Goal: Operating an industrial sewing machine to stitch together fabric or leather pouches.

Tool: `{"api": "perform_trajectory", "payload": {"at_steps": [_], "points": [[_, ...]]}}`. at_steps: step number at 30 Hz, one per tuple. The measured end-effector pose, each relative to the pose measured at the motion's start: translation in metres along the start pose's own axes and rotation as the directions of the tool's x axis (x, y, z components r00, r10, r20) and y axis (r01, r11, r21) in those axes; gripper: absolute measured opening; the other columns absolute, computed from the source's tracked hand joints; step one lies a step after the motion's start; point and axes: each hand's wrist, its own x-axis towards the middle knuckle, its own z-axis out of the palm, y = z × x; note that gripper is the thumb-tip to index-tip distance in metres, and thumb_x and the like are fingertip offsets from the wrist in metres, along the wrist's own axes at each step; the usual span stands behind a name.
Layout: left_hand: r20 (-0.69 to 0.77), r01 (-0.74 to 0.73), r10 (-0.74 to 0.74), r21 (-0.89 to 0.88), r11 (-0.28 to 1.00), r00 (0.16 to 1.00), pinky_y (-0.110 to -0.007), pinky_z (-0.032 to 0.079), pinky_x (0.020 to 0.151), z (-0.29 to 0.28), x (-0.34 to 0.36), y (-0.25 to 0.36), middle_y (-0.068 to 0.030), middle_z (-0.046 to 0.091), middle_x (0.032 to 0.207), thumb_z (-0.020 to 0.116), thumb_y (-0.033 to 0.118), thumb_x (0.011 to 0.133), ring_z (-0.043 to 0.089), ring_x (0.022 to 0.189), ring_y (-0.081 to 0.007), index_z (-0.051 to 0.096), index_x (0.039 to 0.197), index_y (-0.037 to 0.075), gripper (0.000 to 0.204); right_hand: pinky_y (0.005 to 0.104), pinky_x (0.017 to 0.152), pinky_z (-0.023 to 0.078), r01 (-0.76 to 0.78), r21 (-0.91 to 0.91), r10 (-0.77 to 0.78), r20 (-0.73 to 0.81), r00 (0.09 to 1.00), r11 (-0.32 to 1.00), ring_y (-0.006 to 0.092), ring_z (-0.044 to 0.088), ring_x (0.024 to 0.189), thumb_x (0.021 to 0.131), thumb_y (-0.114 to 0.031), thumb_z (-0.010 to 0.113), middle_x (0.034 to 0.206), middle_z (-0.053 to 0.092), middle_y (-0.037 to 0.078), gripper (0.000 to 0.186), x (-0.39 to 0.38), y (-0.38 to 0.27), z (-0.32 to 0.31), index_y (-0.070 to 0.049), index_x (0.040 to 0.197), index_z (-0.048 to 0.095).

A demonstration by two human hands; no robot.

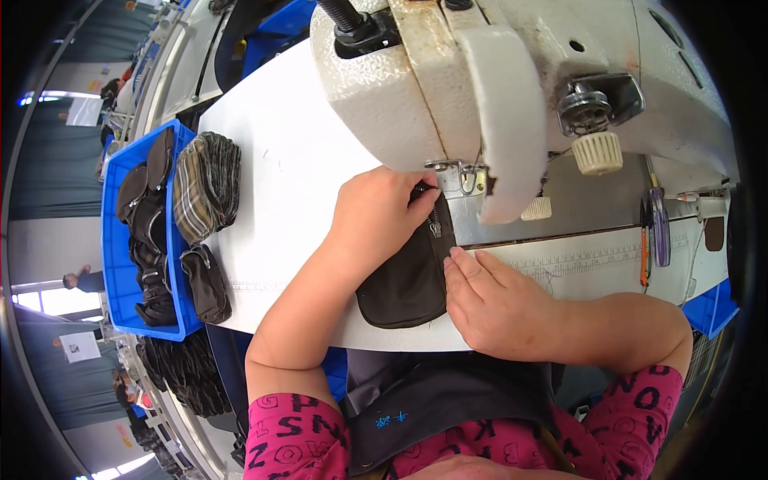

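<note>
A dark brown fabric pouch [404, 292] with rounded near corners lies on the white sewing table. Its metal zipper [434, 224] runs along the far right side, with the puller showing. My left hand [380, 212] is closed on the pouch's far end, thumb and fingers pinching it just beside the needle area. At the pouch's right edge, my right hand [500, 308] has its fingers close together and gripping the fabric edge. The sewing machine head [400, 104] stands over the far end, and its presser foot [466, 180] is partly hidden behind the white guard.
On the left stands a blue bin [112, 264] of dark pouches. Beside it are a stack of plaid fabric pieces [206, 188] and another dark pouch [206, 284]. A purple-handled screwdriver [659, 228] and orange-handled tool [645, 256] lie right, beyond a printed ruler scale [576, 260].
</note>
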Motion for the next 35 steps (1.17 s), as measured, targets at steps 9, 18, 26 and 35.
{"api": "perform_trajectory", "payload": {"at_steps": [9,18,26,35], "points": [[-0.044,-0.037,0.039,0.038,0.999,0.998,-0.044,0.055,0.067,0.002,-0.001,-0.003,-0.0114,0.074,0.084,0.080,0.021,0.086,0.071,0.076,-0.0365,0.075,0.096,0.010,0.016,0.0468,0.098,0.055,0.008,-0.021,-0.008,-0.010,1.000,1.000,0.0395,0.066,0.115,0.076,-0.021,0.061,0.113,0.073,0.025,0.039,-0.001,0.001,0.000,0.008,0.099,0.074],[-0.008,-0.037,0.037,0.014,0.999,0.999,-0.043,0.055,0.068,0.003,-0.001,-0.002,-0.0121,0.071,0.083,0.073,0.023,0.091,0.070,0.078,-0.0333,0.077,0.096,0.009,0.015,0.0465,0.099,0.055,0.019,-0.014,-0.019,0.017,1.000,1.000,0.0397,0.066,0.117,0.077,-0.020,0.061,0.114,0.072,0.025,0.039,-0.001,0.002,-0.002,0.008,0.100,0.074],[-0.114,-0.109,0.121,0.104,0.989,0.986,-0.043,0.054,0.075,0.008,-0.005,-0.003,-0.0063,0.071,0.090,0.077,0.020,0.088,0.067,0.095,-0.0291,0.072,0.095,0.009,0.014,0.0460,0.093,0.058,0.065,-0.019,-0.065,0.007,0.998,0.998,0.0403,0.069,0.111,0.081,-0.022,0.063,0.108,0.073,0.026,0.039,0.001,0.006,-0.002,0.009,0.100,0.075],[-0.092,-0.174,0.181,0.075,0.982,0.979,-0.048,0.056,0.080,0.013,0.040,-0.012,-0.0199,0.072,0.100,0.079,0.019,0.084,0.069,0.097,-0.0399,0.072,0.106,0.006,0.027,0.0462,0.099,0.055,-0.066,-0.046,0.068,0.024,0.997,0.997,0.0381,0.067,0.118,0.080,-0.015,0.067,0.119,0.071,0.027,0.036,-0.001,0.032,0.007,0.009,0.105,0.075]]}}
